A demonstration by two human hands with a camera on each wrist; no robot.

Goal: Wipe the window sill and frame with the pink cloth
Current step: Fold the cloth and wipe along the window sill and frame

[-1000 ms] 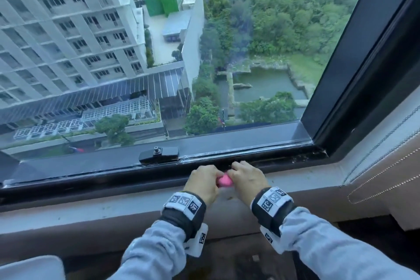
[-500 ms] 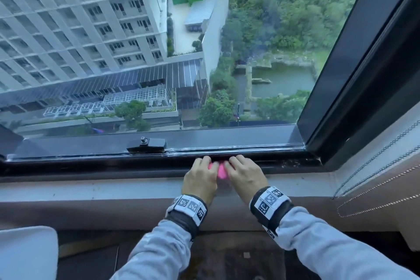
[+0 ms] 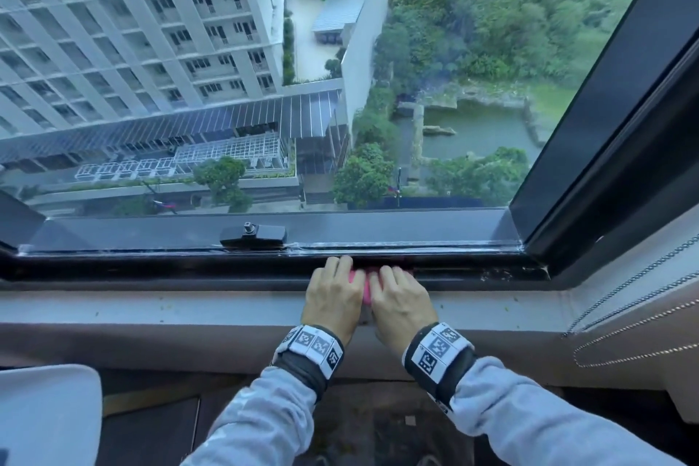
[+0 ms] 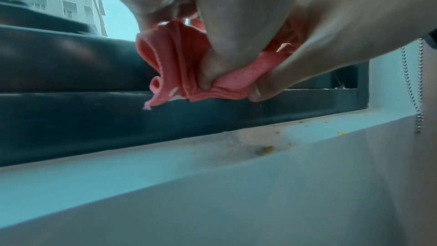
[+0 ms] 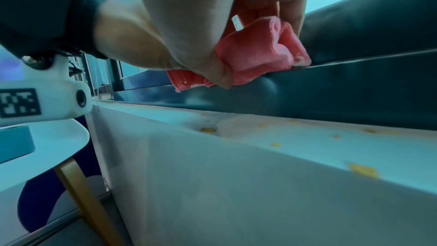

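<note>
The pink cloth (image 3: 366, 283) is bunched between my two hands on the black window frame (image 3: 189, 269). My left hand (image 3: 334, 289) and right hand (image 3: 397, 291) lie side by side and both pinch the cloth, fingers reaching into the frame's groove. In the left wrist view the cloth (image 4: 179, 66) is folded in layers, pinched by a thumb of each hand above the frame rail (image 4: 94, 115). The right wrist view shows the cloth (image 5: 257, 57) pressed on the rail's edge. The pale sill (image 3: 170, 308) below carries small yellowish crumbs.
A black window latch (image 3: 252, 235) sits on the frame left of my hands. Bead chains of a blind (image 3: 628, 287) hang at the right. A white chair (image 3: 45, 416) stands at lower left. Crumbs (image 4: 266, 149) dot the sill.
Both hands have moved forward from the sill edge onto the black frame with the cloth, and their fingers now reach into the groove. The camera has come closer.
</note>
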